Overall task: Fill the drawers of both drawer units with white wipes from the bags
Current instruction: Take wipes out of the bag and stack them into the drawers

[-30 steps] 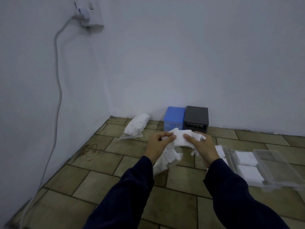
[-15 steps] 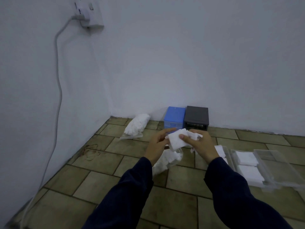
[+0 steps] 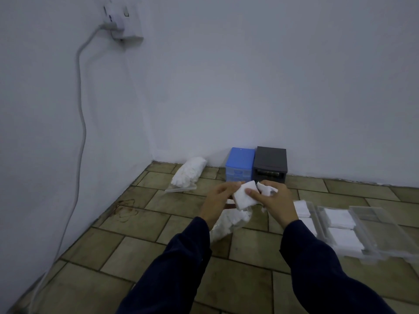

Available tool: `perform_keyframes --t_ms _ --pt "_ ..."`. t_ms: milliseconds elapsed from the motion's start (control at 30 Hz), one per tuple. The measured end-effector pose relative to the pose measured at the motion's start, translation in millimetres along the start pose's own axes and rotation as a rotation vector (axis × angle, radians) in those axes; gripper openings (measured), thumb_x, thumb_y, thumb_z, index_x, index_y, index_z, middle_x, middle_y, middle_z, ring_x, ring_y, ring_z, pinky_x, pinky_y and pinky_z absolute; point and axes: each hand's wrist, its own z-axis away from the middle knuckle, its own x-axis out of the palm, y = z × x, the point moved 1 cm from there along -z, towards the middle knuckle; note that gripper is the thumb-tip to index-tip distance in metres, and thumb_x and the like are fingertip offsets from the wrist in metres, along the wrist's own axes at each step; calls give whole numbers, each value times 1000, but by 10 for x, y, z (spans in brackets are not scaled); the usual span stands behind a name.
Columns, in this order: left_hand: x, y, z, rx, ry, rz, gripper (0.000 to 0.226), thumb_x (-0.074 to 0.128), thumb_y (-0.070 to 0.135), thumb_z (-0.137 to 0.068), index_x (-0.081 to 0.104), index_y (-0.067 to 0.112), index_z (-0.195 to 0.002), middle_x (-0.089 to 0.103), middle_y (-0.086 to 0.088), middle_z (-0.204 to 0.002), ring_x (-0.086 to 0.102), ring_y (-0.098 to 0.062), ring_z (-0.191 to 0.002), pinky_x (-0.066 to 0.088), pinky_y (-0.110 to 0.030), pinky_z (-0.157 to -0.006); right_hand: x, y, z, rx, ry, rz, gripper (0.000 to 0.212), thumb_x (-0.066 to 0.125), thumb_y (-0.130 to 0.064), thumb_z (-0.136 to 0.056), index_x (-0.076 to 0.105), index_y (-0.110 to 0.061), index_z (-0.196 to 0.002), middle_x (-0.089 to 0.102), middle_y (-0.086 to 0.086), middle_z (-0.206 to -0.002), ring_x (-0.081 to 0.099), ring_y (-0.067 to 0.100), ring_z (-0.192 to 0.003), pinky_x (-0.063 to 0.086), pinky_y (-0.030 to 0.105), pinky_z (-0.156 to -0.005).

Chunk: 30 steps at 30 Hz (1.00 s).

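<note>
My left hand [image 3: 217,200] and my right hand [image 3: 273,200] together hold a folded white wipe [image 3: 244,196] above the tiled floor. An open clear bag of wipes [image 3: 229,223] lies on the floor just under my hands. A second, fuller bag of wipes [image 3: 189,172] rests near the corner. Against the back wall stand a blue drawer unit [image 3: 239,163] and a black drawer unit [image 3: 270,163], side by side. To my right, several clear drawers [image 3: 374,225] lie pulled out on the floor; two hold white wipes and the rightmost one looks empty.
White walls meet in a corner at the left. A wall socket [image 3: 123,21] with a plug sits high up, and its white cable [image 3: 80,114] hangs down to the floor along the left wall.
The wipe was stretched wide between both hands; it is now folded into a smaller square, and my hands have come closer together.
</note>
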Motion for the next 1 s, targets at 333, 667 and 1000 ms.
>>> perform_keyframes --t_ms 333,667,1000 --pt "-68 -91 -31 79 104 -148 38 44 -9 -88 57 25 -98 56 2 -94 52 -18 -81 45 -25 -62 -53 78 -14 302 -52 -455 13 61 -17 -83 49 -17 -84 51 11 -84 51 20 -70 44 29 -58" --pt "9 25 101 -102 42 -30 17 53 13 -93 67 11 -83 59 9 -85 55 -4 -80 49 -12 -65 -92 -42 94 152 -215 -240 22 73 -24 -70 65 -4 -76 65 -1 -54 52 10 -42 41 19 -41" --pt "46 -16 -37 -5 143 -30 6 67 14 -85 66 10 -80 65 -7 -89 60 -18 -86 52 -26 -74 -82 -26 59 167 -232 -259 13 70 -9 -78 64 -2 -86 68 -6 -66 62 5 -58 50 18 -54"
